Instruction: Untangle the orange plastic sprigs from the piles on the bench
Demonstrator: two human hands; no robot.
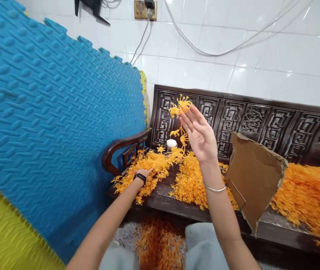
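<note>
My right hand [201,138] is raised in front of the bench back, palm showing and fingers stretched out. Its fingertips are at the top of an orange plastic flower sprig [180,107]; I cannot tell whether they touch it. The sprig's thin stem runs down toward the orange pieces below. My left hand [145,173], with a black band on the wrist, rests in a heap of orange plastic sprigs [132,180] at the bench's left end. Its fingers are mostly hidden among the sprigs.
The dark carved wooden bench [162,204] also bears a middle orange heap [189,183], a cardboard piece [254,176], a larger orange heap [312,198] and a white-lidded container [171,143]. Blue foam mats [64,112] stand left. More orange pieces [160,243] lie between my legs.
</note>
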